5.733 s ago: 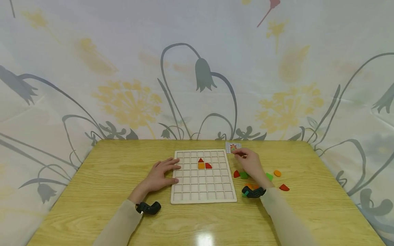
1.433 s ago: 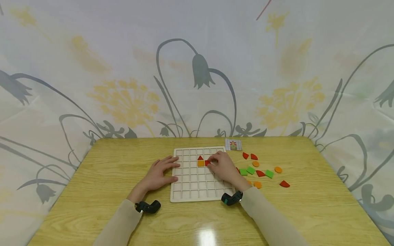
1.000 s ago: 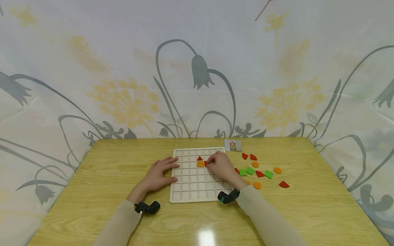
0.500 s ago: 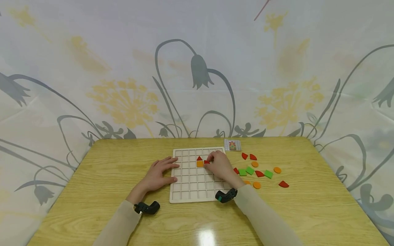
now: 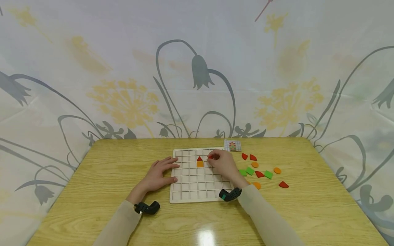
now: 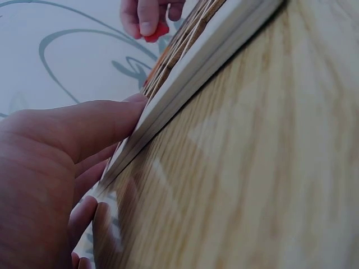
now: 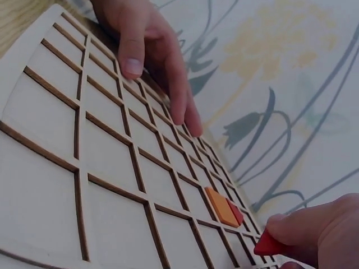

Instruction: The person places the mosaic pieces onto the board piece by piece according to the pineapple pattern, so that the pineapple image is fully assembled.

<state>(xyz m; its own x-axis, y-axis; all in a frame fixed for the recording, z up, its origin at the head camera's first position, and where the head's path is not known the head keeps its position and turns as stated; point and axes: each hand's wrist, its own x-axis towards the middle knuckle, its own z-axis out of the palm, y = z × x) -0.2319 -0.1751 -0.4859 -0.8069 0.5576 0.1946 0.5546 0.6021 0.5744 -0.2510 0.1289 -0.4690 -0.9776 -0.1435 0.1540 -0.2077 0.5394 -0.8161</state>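
Observation:
My right hand [image 5: 223,164] pinches a red quarter-circle tile [image 7: 270,245] between thumb and fingertips, just above the white grid board [image 5: 187,195]. On the board, an orange square tile [image 5: 200,164] fills one cell, and a red triangle tile [image 5: 199,158] sits in the cell behind it. The held tile is right of these two, mostly covered by my fingers in the head view. My left hand [image 5: 155,176] rests at the board's left edge with its fingers extended; the left wrist view shows the thumb [image 6: 112,123] touching the rim.
A pattern card [image 5: 232,146] lies behind the board's far right corner. Loose tiles are scattered to the right: red quarter circles [image 5: 284,185], green squares [image 5: 268,175] and orange discs [image 5: 277,170]. A patterned cloth hangs behind the wooden table [image 5: 123,150].
The red quarter circle beside the orange square has been lifted out of its cell by my right hand, which came from near the card. The left hand stays in place.

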